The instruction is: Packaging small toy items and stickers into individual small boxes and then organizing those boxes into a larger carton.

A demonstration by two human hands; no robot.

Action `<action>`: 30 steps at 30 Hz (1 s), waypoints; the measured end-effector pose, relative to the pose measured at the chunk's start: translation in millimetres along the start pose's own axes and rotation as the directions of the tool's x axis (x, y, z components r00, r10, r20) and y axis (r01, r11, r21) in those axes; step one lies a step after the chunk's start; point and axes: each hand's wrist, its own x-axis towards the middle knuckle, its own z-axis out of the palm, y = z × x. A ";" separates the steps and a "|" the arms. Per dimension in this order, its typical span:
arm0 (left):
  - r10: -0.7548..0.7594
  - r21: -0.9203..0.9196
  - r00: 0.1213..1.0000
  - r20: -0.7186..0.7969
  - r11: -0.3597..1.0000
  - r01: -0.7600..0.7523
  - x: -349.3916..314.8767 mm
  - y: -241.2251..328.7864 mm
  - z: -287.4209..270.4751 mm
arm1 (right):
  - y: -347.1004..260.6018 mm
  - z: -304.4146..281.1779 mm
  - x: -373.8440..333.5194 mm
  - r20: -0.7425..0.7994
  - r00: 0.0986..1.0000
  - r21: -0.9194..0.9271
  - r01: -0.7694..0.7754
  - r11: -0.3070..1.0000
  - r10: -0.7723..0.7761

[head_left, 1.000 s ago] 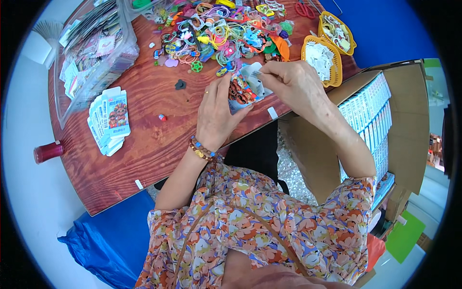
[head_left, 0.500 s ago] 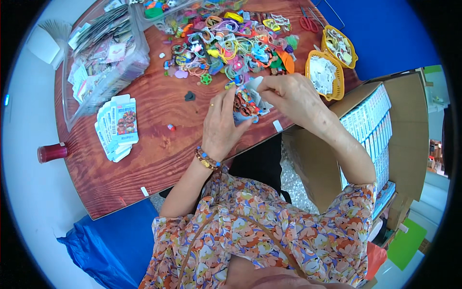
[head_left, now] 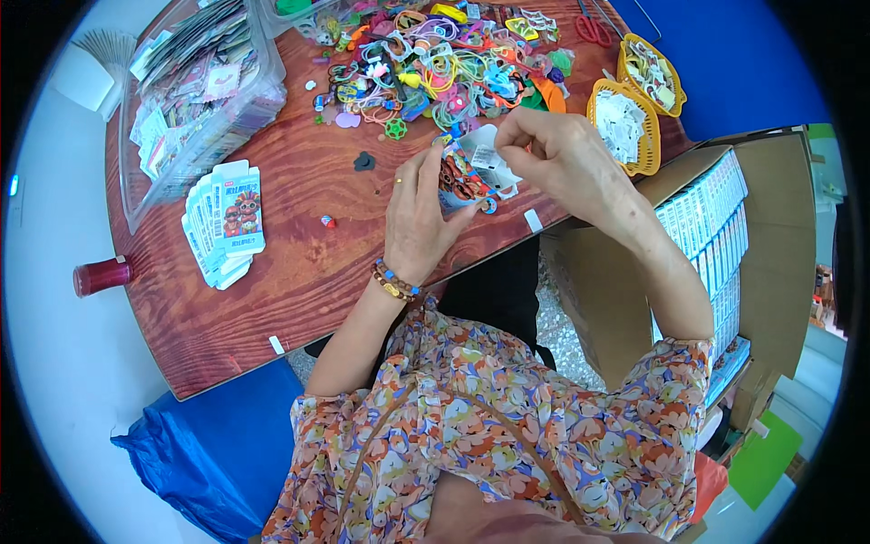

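Observation:
My left hand [head_left: 417, 218] grips a small printed card box [head_left: 460, 177] near the front edge of the table, thumb along its near side and fingers along its far side. The box's white flaps stand open toward the right. My right hand [head_left: 571, 163] hangs just beyond that open end, thumb and fingers drawn together in a pinch. What lies between those fingertips, if anything, is too small to make out. Beyond both hands spreads a pile of colourful hair ties and small plastic trinkets [head_left: 435, 77].
Flat white-and-blue boxes [head_left: 237, 213] lie stacked at left, near a clear bin [head_left: 263, 100] of packets. Yellow baskets [head_left: 648, 150] with small white pieces and red scissors [head_left: 594, 30] are at far right. A carton [head_left: 598, 308] of packed boxes stands beside the table; a red jar [head_left: 101, 276] is far left.
My right hand has drawn slightly up and to the right, away from the box's open end, and more of the white flap shows. My left hand keeps its hold. The whole view has shifted a little.

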 end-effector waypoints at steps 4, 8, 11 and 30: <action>-0.014 -0.019 1.000 0.007 1.000 0.014 -1.0 -1.8 1.4 | 3.8 -0.7 -1.6 -0.030 0.995 -0.051 0.097 0.994 -0.099; -0.023 -0.051 1.000 0.017 0.998 0.023 -2.3 -0.8 0.2 | -3.5 -3.4 -1.8 0.075 0.980 0.165 -0.196 0.967 0.186; -0.005 -0.054 1.000 0.011 0.999 0.005 -2.6 -0.5 -0.1 | 6.0 1.9 -2.0 -0.015 0.996 0.177 -0.084 0.981 0.088; 0.014 0.002 1.000 0.005 1.000 -0.014 1.4 3.7 0.4 | 10.6 28.7 1.3 0.118 0.980 -0.445 0.197 0.873 -0.161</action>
